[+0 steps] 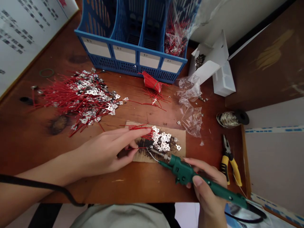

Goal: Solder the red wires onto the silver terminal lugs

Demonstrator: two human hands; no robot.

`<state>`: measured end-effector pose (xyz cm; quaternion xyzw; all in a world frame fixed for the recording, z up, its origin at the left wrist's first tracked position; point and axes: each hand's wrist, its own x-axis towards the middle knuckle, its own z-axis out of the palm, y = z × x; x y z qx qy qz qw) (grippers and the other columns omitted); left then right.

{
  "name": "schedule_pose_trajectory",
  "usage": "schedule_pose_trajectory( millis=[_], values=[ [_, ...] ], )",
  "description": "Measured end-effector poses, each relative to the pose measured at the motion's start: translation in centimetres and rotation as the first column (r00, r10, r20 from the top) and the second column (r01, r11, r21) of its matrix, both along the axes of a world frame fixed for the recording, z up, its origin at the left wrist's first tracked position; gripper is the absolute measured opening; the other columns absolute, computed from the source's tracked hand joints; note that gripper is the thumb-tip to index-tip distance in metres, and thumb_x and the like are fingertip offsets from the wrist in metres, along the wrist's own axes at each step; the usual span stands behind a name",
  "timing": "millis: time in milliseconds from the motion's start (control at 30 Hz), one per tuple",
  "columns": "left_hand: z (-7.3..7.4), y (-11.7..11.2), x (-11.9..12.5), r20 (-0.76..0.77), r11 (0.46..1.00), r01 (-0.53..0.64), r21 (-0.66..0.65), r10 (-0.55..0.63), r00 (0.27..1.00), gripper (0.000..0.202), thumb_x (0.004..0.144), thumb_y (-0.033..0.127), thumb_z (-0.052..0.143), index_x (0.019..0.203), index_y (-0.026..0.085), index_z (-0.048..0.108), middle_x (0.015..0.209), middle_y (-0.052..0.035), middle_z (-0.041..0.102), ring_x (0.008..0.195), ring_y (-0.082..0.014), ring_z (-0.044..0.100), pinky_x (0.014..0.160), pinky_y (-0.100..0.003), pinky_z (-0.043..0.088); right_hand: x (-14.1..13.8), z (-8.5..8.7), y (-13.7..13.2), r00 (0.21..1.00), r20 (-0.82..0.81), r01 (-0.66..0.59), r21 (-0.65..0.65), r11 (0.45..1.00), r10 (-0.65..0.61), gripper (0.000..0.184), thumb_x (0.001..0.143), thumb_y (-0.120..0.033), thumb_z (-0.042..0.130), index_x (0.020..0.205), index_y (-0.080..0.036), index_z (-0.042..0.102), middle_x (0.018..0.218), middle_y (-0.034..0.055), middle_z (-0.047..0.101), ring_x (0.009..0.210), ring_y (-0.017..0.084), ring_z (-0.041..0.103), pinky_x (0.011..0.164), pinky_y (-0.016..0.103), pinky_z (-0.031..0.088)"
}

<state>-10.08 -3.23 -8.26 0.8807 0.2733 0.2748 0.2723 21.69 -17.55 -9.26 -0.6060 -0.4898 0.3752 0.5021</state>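
No text can be read with certainty. At the upper left, a white sheet carries several slanted rows of dark characters, apparently Chinese, too blurred to make out, and a red mark cut off by the top edge. Across the front of a blue four-compartment rack are four white labels, each with tiny print near its upper edge, too small to decipher.

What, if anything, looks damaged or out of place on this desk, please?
A dark, scorched-looking patch mars the wooden desk, the cardboard is partly blackened, and small metal bits lie loose beside the crumpled plastic, as if spilled.
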Motion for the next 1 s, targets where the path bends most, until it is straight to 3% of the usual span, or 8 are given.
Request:
schedule_pose_trajectory(
  millis=[167, 700, 1000],
  values=[
    [0.05, 0.06, 0.02, 0.003, 1.000, 0.011, -0.005, -0.011, 1.000, 0.060, 0.109, 0.016, 0.057, 0.167, 0.026, 0.048, 0.104, -0.0003, 0.075, 0.090, -0.0140, 0.074, 0.099, -0.023, 0.062, 0.24, -0.08, 0.15, 0.997, 0.009, -0.071, 0.043, 0.997, 0.071, 0.029, 0.103, -0.040, 0.076, 0.127, -0.030, 0.088, 0.072, 0.0005, 0.066, 0.047, 0.015, 0.066, 0.042, 0.020, 0.046],
    [0.12, 0.09, 0.00, 0.008, 0.999, 0.016, 0.028, -0.017, 1.000, 0.058, 0.109, 0.014, 0.056, 0.166, 0.024, 0.049, 0.107, -0.0010, 0.076, 0.093, -0.0135, 0.074, 0.102, -0.022, 0.061, 0.51, -0.28, 0.01, 0.995, 0.029, -0.098, 0.057, 0.994, 0.097, 0.028, 0.105, -0.037, 0.073, 0.131, -0.032, 0.086, 0.074, -0.0011, 0.067, 0.049, 0.013, 0.066, 0.045, 0.018, 0.049],
    [-0.01, 0.04, 0.02, 0.010, 1.000, 0.021, 0.013, -0.021, 1.000, 0.058, 0.110, 0.014, 0.056, 0.166, 0.024, 0.050, 0.110, -0.0018, 0.076, 0.093, -0.0134, 0.074, 0.093, -0.019, 0.061, 0.28, -0.19, 0.11, 0.995, 0.009, -0.095, 0.060, 0.994, 0.095, 0.028, 0.105, -0.034, 0.074, 0.130, -0.031, 0.086, 0.073, -0.0011, 0.067, 0.048, 0.014, 0.067, 0.045, 0.018, 0.050]
  ],
)
